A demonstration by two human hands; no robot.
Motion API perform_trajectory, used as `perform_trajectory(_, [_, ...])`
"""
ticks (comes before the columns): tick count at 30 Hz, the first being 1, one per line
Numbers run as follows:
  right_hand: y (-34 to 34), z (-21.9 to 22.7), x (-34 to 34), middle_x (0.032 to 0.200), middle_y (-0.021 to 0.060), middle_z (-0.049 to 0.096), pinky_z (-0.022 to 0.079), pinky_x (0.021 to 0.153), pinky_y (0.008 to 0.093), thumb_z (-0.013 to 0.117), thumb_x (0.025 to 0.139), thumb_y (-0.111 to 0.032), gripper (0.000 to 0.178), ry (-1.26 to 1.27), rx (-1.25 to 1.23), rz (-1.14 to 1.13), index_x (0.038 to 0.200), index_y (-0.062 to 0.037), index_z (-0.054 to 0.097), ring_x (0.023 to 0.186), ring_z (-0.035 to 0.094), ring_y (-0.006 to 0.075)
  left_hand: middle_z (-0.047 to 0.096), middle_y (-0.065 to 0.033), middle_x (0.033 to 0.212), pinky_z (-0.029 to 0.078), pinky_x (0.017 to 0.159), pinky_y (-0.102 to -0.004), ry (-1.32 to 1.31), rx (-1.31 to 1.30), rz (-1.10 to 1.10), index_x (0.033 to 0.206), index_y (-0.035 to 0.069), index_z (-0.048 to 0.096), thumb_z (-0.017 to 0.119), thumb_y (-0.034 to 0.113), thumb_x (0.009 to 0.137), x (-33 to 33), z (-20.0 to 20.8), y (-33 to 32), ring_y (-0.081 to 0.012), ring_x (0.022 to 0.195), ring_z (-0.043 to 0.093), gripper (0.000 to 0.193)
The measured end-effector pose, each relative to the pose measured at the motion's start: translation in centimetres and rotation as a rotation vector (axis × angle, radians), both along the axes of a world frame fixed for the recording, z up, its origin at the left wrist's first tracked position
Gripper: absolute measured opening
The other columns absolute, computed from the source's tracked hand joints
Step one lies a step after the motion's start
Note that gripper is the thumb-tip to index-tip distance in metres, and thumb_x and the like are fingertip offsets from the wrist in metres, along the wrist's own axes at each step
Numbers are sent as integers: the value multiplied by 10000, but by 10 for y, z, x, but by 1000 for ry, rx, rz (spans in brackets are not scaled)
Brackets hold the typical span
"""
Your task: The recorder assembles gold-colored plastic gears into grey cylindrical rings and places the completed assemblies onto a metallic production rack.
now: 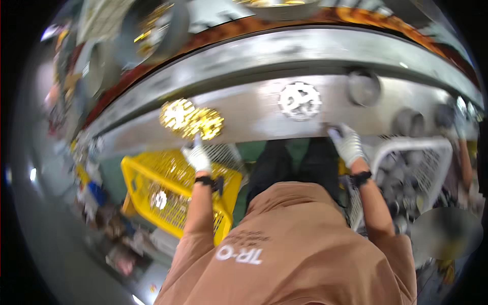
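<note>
My left hand (198, 157), in a white glove, is at the near edge of the metal bench (244, 114). Its fingertips reach the lower rim of a shiny gold toothed disc (206, 123); blur hides whether they grip it. A second gold disc (177, 113) overlaps the first on its left. Farther right, a silver toothed wheel (300, 100) with cut-out openings lies flat. My right hand (348, 145), also gloved, rests by the bench's front edge, fingers apart and holding nothing I can see. Beyond it stands a grey metal ring (364, 88).
Below my left arm is a yellow plastic basket (152, 175) with gold parts. A white basket (442, 157) on my right holds several grey metal parts. Another grey ring (408, 122) sits right on the bench. A raised metal rail (284, 48) runs behind. Another person's arm (464, 157) shows far right.
</note>
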State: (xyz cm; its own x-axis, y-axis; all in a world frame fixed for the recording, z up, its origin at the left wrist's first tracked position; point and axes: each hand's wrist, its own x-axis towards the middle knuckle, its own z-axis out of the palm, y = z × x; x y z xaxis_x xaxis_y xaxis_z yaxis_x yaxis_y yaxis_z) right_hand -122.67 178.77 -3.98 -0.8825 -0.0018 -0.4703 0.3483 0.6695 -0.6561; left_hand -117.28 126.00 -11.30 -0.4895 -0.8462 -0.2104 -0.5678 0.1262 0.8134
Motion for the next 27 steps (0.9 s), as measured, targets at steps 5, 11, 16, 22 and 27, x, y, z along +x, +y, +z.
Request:
perform_trajectory(5, [26, -21, 4, 1016, 205, 709, 518, 879, 415, 630, 924, -228, 243, -37, 7, -308, 1051, -37, 712, 977, 676, 370, 617, -142, 1012, 501, 873, -408, -94, -56, 2, 1109, -19, 541, 815, 149, 810, -26, -2, 35, -244, 899, 571, 439])
perform_trajectory(11, [49, -20, 7, 1170, 204, 701, 512, 952, 370, 608, 951, -225, 385, 42, -146, -403, 1259, 5, 611, 1089, 680, 319, 505, -180, 1391, 515, 923, -526, 94, 626, -40, 1540, 101, 238, 726, 187, 893, -71, 3, 47, -370, 1120, 586, 816])
perform_trajectory(16, [92, -73, -35, 1138, 232, 689, 529, 920, 391, 677, 889, -397, 570, -188, -250, -1121, 1292, 0, 605, 1037, 688, 319, 480, -187, 1411, 458, 1017, -574, 88, 803, -281, 1394, 103, 433, 664, 224, 934, -107, -11, 86, -412, 1212, 530, 529])
perform_trajectory(22, [218, -124, -94, 1170, 242, 666, 531, 912, 474, 548, 875, -214, 319, -298, 460, -421, 1022, -16, 751, 1094, 656, 414, 517, -149, 1425, 358, 1134, -415, -153, 916, -357, 1420, 57, 476, 620, 377, 971, -103, -52, 144, -291, 1296, 480, 570])
perform_trajectory(27, [434, -153, -73, 1212, 152, 699, 537, 903, 478, 580, 856, -168, 320, -210, 784, -363, 1116, -91, 751, 1105, 676, 364, 487, -80, 1485, 349, 1151, -352, -149, 1271, -517, 1450, 46, 428, 428, 214, 1066, -153, -82, 166, -188, 1387, 413, 419])
